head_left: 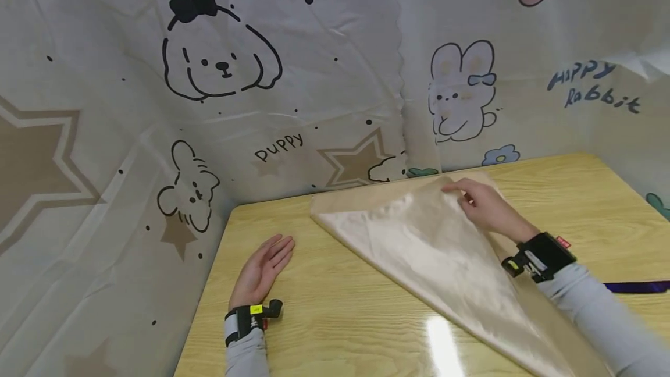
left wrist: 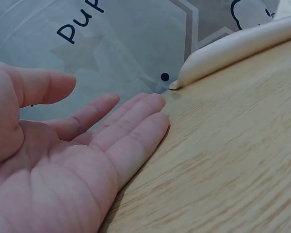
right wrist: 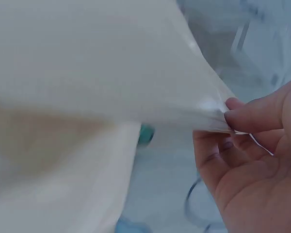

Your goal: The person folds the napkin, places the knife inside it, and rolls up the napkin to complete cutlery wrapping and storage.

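A champagne-coloured satin cloth (head_left: 419, 249) lies folded over on the wooden table, its long folded edge running diagonally from the back left to the front right. At its far part, my right hand (head_left: 484, 205) pinches the fabric between thumb and fingers. In the right wrist view the pinched cloth (right wrist: 136, 63) stretches taut from the fingertips of my right hand (right wrist: 252, 155). To the left of the cloth, my left hand (head_left: 265, 266) rests on its side on the table, palm showing, fingers extended and nothing in it. The cloth's rolled edge (left wrist: 233, 53) lies beyond those fingers in the left wrist view.
The wooden table (head_left: 335, 313) meets a printed curtain (head_left: 324, 92) with cartoon animals and stars along its back and left edges. A dark purple strip (head_left: 635, 287) lies at the right, partly behind my right sleeve.
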The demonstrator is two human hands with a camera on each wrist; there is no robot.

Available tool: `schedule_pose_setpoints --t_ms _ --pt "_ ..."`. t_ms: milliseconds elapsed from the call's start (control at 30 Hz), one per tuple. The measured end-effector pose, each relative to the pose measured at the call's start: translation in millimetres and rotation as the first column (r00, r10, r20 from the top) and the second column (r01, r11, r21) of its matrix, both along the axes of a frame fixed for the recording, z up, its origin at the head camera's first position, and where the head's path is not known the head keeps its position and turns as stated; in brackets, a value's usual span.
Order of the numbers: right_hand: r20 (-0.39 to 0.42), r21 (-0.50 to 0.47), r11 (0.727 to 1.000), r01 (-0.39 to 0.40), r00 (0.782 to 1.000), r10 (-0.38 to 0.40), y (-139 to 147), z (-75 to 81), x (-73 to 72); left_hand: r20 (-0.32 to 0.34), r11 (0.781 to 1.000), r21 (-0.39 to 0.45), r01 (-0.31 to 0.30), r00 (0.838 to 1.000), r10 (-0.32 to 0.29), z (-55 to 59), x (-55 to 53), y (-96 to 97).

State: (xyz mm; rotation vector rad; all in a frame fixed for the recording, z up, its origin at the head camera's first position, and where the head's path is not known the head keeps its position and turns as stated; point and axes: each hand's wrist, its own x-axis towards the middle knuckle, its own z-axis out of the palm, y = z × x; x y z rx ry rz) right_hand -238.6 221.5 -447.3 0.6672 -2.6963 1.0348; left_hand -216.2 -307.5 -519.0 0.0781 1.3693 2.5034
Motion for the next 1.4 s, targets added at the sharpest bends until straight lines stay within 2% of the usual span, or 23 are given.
schedule_pose_setpoints --t_ms 167,300,400,533,633,833,1033,1133,1400 --pt "0.157 0.038 0.996 0.082 0.984 -0.087 40.1 2.3 -30.8 0.018 1.000 0.027 -0.008 1.000 0.007 -2.7 1.9 -1.5" --pt "0.304 0.014 0.991 0.131 0.944 -0.129 64.7 -4.3 -47.6 0.010 0.999 0.043 0.001 1.000 -0.001 -6.8 3.3 -0.1" --pt "0.362 0.028 0.992 0.126 0.923 -0.128 80.1 -16.0 -56.0 0.004 0.999 0.043 0.008 1.000 -0.008 -8.6 3.5 3.2" --pt "0.357 0.087 0.990 0.110 0.925 -0.134 95.4 -33.9 -61.7 0.001 0.999 0.032 0.022 1.000 -0.022 -9.2 2.6 8.1" --pt "0.336 0.111 0.986 0.128 0.929 -0.158 98.8 -42.3 -63.1 -0.011 0.999 0.025 0.035 0.999 -0.034 -7.6 1.4 9.1" --pt "0.310 0.189 0.968 0.167 0.925 -0.221 87.6 -40.4 -66.2 -0.020 1.000 0.013 0.010 1.000 -0.010 -3.3 1.0 4.1" --pt "0.365 0.185 0.969 0.162 0.905 -0.221 82.0 -39.4 -67.3 -0.036 0.999 0.004 0.035 0.999 -0.035 -5.0 3.0 1.1" --pt "0.371 0.194 0.968 0.161 0.901 -0.224 81.3 -41.2 -66.9 -0.030 0.999 0.001 0.035 0.999 -0.035 -5.8 3.9 1.6" --pt "0.275 0.264 0.953 0.151 0.935 -0.224 76.3 -41.5 -67.6 -0.036 1.000 -0.015 0.012 0.999 -0.013 -2.8 -0.9 0.4"
